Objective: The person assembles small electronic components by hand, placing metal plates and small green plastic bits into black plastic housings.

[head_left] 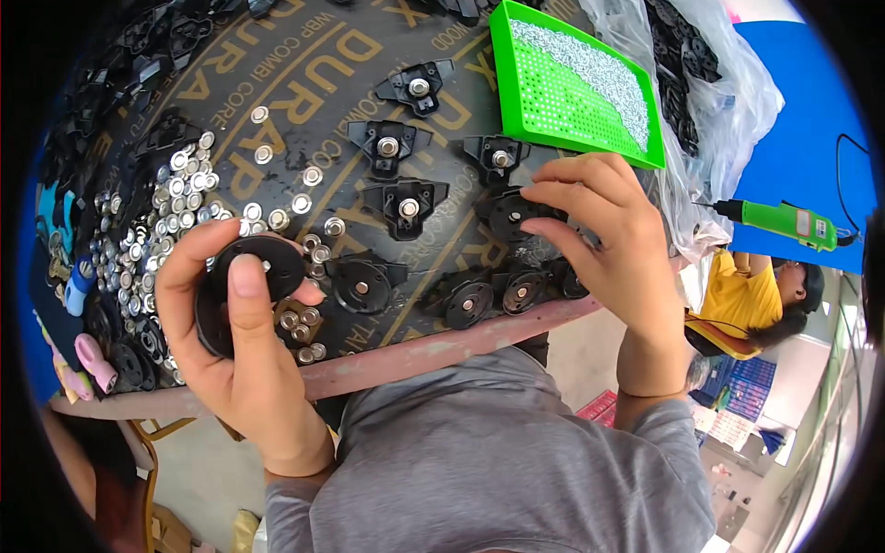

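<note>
My left hand (247,369) is closed around black round plastic discs (286,267), the thumb pressed on the face of the upper one. A second disc shows under it, partly hidden by the fingers. My right hand (618,230) hovers with thumb and fingertips apart, just beside a black disc seated on a bracket (502,219) with a small metal piece at its centre. Left of it lie black winged brackets (389,146), several with a silver round cap in the middle. Along the near edge lie several disc-topped pieces (362,287).
Many loose silver caps (175,198) spread over the left of the dark printed board (313,55). A green perforated tray (576,143) of small metal parts stands at the far right, near a clear plastic bag (737,101) and a green electric screwdriver (788,224). A person in yellow (737,300) sits beyond.
</note>
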Tool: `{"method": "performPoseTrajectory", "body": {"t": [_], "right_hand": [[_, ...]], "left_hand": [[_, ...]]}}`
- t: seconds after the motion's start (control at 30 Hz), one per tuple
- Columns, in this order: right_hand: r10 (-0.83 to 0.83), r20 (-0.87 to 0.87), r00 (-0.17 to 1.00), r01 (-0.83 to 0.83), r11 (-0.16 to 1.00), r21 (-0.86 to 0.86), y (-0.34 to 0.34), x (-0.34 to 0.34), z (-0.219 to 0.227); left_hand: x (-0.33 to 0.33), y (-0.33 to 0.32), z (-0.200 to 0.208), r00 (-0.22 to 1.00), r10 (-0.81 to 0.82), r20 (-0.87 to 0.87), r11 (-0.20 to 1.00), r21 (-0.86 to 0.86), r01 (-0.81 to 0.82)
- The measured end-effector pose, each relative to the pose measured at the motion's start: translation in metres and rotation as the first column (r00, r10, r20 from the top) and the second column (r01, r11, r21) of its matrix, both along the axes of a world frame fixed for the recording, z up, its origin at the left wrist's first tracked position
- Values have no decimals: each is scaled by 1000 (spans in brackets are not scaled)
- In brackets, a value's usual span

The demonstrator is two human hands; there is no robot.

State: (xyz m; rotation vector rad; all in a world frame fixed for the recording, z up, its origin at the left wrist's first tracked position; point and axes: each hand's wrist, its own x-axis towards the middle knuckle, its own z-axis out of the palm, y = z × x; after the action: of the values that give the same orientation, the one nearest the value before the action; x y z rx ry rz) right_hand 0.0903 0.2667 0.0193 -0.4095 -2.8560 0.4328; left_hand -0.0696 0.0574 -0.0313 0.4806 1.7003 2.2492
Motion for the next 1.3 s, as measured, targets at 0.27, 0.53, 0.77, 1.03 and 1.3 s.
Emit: {"method": "performPoseTrajectory", "body": {"t": [0.27,0.53,0.77,1.03,1.3], "right_hand": [[-75,-43,996,77,996,36,9,5,-28],[-85,-102,991,83,996,-17,12,9,-34],[-39,-49,998,40,999,21,-1,14,-17],[-27,119,993,17,996,89,-3,13,-16],[11,104,995,-22,994,107,3,13,-11]], "left_hand": [[2,3,-10,995,-38,-94,999,8,39],[6,10,-11,991,39,-127,998,-47,-46],[4,6,-14,988,7,-153,999,-34,-13],[2,0,-18,990,-18,-141,1000,-24,14],[2,-3,-20,989,-48,-139,999,13,50]]}}
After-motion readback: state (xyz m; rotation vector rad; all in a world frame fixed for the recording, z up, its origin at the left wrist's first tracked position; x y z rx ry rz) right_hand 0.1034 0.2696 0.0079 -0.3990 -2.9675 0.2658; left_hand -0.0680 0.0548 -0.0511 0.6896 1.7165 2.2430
